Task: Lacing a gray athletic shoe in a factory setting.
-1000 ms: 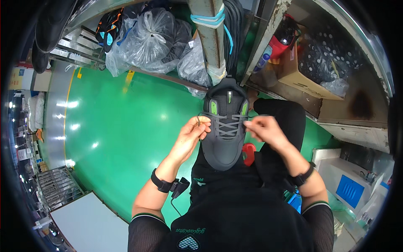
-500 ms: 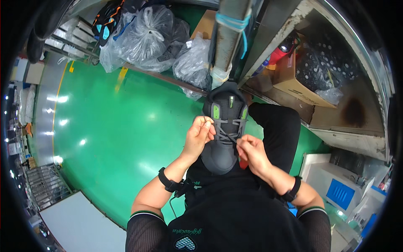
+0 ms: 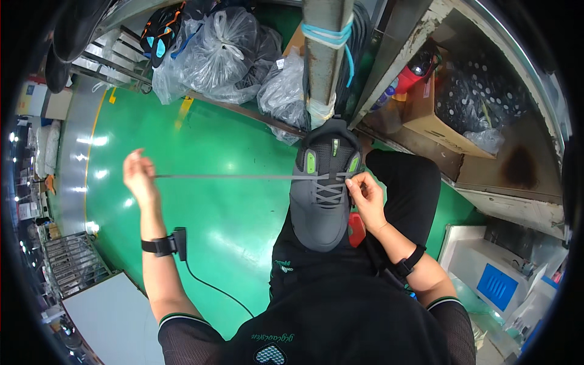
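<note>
A dark grey sneaker [image 3: 320, 222] with green accents rests over my lap, its toe toward me. A grey shoelace [image 3: 225, 177] runs taut from its eyelets out to the left. My left hand [image 3: 140, 173], far out over the green floor, is closed on the lace's end; its fingers are slightly blurred. Beside the right eyelets, my right hand [image 3: 365, 193] pinches at the lacing with thumb and forefinger. Lower down the laces cross in a lattice over the tongue. Something red [image 3: 356, 230] shows beside the shoe, below my right hand.
Just beyond the shoe stands a metal post [image 3: 322, 73] with blue cord. Clear plastic bags [image 3: 222, 52] lie on a rack at far left. A cardboard box [image 3: 435, 115] sits on the right shelf. A white-topped table [image 3: 121, 316] is at near left.
My left hand has swung far left from the shoe, drawing the lace out straight. My right hand has shifted slightly up along the shoe's right side.
</note>
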Demonstrator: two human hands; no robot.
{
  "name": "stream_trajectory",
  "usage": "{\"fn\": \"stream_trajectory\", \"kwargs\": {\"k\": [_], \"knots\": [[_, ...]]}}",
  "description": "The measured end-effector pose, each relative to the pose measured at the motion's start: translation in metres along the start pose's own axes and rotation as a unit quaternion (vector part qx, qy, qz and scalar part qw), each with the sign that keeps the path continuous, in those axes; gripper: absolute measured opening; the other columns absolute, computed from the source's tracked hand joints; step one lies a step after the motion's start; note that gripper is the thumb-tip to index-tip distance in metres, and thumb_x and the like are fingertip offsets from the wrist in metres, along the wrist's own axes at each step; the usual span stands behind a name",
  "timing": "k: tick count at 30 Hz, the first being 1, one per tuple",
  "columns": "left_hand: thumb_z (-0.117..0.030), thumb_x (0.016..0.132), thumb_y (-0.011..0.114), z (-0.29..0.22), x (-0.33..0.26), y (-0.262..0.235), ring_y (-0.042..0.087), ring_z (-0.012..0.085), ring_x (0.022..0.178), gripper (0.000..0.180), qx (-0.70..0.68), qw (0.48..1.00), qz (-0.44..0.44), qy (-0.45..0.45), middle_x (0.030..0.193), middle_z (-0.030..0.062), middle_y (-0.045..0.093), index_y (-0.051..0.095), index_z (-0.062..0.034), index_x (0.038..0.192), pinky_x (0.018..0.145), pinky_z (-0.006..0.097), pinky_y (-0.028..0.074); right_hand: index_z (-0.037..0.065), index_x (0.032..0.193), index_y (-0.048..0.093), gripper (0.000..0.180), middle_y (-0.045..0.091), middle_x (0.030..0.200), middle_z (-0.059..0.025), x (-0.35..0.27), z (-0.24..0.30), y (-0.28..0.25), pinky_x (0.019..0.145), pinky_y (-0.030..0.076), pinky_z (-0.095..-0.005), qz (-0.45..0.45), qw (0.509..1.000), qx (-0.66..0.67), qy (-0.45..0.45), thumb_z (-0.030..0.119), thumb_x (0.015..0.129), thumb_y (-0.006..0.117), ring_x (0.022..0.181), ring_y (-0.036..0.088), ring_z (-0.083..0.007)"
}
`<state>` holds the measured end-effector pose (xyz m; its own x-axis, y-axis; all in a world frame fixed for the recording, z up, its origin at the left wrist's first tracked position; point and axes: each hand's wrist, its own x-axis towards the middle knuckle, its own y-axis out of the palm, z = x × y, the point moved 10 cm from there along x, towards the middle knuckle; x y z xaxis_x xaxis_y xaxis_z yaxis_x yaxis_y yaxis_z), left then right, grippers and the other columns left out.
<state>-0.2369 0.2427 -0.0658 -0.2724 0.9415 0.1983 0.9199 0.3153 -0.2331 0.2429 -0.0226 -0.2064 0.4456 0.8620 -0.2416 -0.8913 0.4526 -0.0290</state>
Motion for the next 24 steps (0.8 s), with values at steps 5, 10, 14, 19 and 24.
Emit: {"fn": "stream_trajectory", "kwargs": {"k": [5,10,14,19,24], "knots": [[-0.024,0.096,0.057,0.017,-0.031,0.029,0.046,0.0062,0.060,0.020,0.068,0.997,0.038,-0.010,0.073,-0.0024,0.050,0.051,-0.0096,0.109,0.051,0.020,0.036,0.003,0.116,0.049,0.026,0.057,0.094,-0.0027,-0.006,0.042,-0.017,0.072,0.047,-0.0199,-0.028,0.993,0.097,-0.068,-0.004,0.092,0.052,0.077,0.056,-0.0064],[-0.005,0.088,0.062,-0.024,-0.177,0.194,0.060,0.0154,0.075,0.007,0.172,0.932,0.287,0.138,0.086,0.0064,0.063,0.060,-0.0043,0.095,0.068,0.028,0.049,-0.005,0.120,0.046,0.022,0.061,0.096,-0.0144,0.028,0.037,-0.016,0.073,0.056,-0.0309,0.014,0.988,0.152,0.014,0.005,0.100,0.043,0.078,0.066,-0.0202],[-0.007,0.088,0.064,-0.048,-0.224,0.240,0.056,0.0115,0.064,0.006,0.112,0.923,0.363,0.067,0.073,0.0053,0.059,0.060,-0.0023,0.090,0.059,0.025,0.046,-0.002,0.105,0.055,0.014,0.061,0.090,-0.0100,0.013,0.057,-0.020,0.069,0.052,-0.0301,0.001,0.996,-0.039,-0.079,0.000,0.091,0.056,0.079,0.064,-0.0178],[-0.006,0.088,0.065,-0.026,-0.234,0.240,0.047,0.0042,0.059,0.007,0.023,0.928,0.370,-0.031,0.065,-0.0003,0.056,0.060,-0.0017,0.087,0.054,0.022,0.040,0.002,0.093,0.060,0.016,0.057,0.089,-0.0115,-0.013,0.091,0.014,0.068,0.049,-0.0352,0.097,0.916,-0.277,-0.275,-0.002,0.078,0.066,0.078,0.060,-0.0322],[-0.005,0.088,0.065,-0.026,-0.238,0.242,0.042,0.0020,0.058,0.007,0.032,0.924,0.381,-0.028,0.064,-0.0028,0.052,0.059,-0.0012,0.087,0.052,0.019,0.036,0.004,0.090,0.057,0.017,0.053,0.085,-0.0114,-0.009,0.097,0.023,0.066,0.048,-0.0397,0.091,0.900,-0.340,-0.259,-0.002,0.077,0.065,0.079,0.059,-0.0332]]}}
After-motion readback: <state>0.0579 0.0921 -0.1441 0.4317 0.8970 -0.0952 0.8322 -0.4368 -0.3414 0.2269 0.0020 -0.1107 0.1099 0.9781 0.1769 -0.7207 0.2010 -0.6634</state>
